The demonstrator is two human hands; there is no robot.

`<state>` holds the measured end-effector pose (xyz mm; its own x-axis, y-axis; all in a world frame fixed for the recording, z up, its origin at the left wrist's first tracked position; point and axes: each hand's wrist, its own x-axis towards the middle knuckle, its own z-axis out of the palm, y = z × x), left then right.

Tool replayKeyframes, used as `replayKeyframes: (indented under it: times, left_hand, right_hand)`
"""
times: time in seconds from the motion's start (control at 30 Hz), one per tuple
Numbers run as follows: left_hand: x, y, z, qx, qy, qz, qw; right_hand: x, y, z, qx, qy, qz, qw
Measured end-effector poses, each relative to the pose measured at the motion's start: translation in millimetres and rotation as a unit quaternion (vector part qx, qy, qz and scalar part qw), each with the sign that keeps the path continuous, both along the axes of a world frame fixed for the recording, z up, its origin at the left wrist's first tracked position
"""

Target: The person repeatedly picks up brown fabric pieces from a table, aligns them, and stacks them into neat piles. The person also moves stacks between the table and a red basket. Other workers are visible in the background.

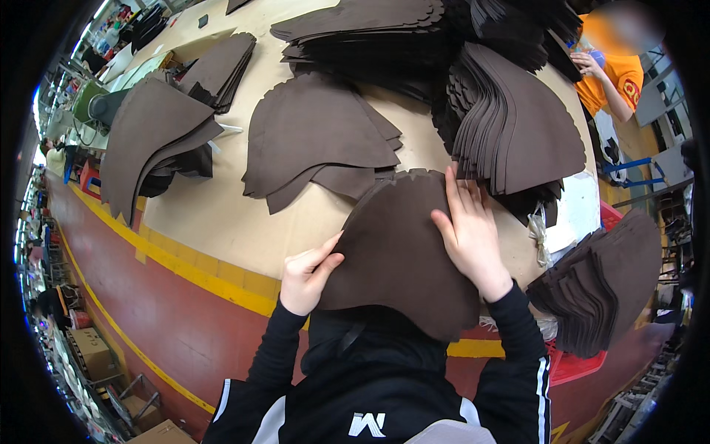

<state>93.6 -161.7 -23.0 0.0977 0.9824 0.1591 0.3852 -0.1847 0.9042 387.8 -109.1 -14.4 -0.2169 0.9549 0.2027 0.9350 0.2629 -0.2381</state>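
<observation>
Frame centre: panel (403, 251) mid-handling, seemingly unfinished; left grip (305, 275) pinching edge, right grip (473, 233) flat, thumb spread. Stacks (529, 122), upper frame: done or waiting, unclear.

Factory workshop. I'm at a big pale worktable (207, 223) with stacks of like-shaped dark brown cut panels (318, 140) across it. Red floor (163, 318), yellow floor lines (225, 287) marking lanes. Green machine (87, 101) off my left, cardboard boxes (92, 354) lower left, red crate (579, 365) by my right, co-worker in an orange shirt (625, 74) at far right.
</observation>
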Motion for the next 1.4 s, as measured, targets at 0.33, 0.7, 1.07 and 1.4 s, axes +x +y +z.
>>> replayKeyframes:
  times: [0.33,0.7,1.07,1.4]
  left_hand:
    - [-79,84,23,0.170,0.007,0.208,0.963]
    - [18,-9,21,-0.057,0.146,-0.002,0.988]
    - [1,16,-14,-0.104,0.005,0.001,0.995]
    - [-23,57,43,0.101,-0.036,0.144,0.984]
  right_hand:
    - [23,-76,26,-0.020,0.086,0.154,0.984]
    - [-19,9,17,-0.002,-0.010,0.169,0.986]
    - [37,-1,-27,-0.144,0.493,-0.061,0.856]
    - [37,-71,38,0.019,0.133,0.128,0.983]
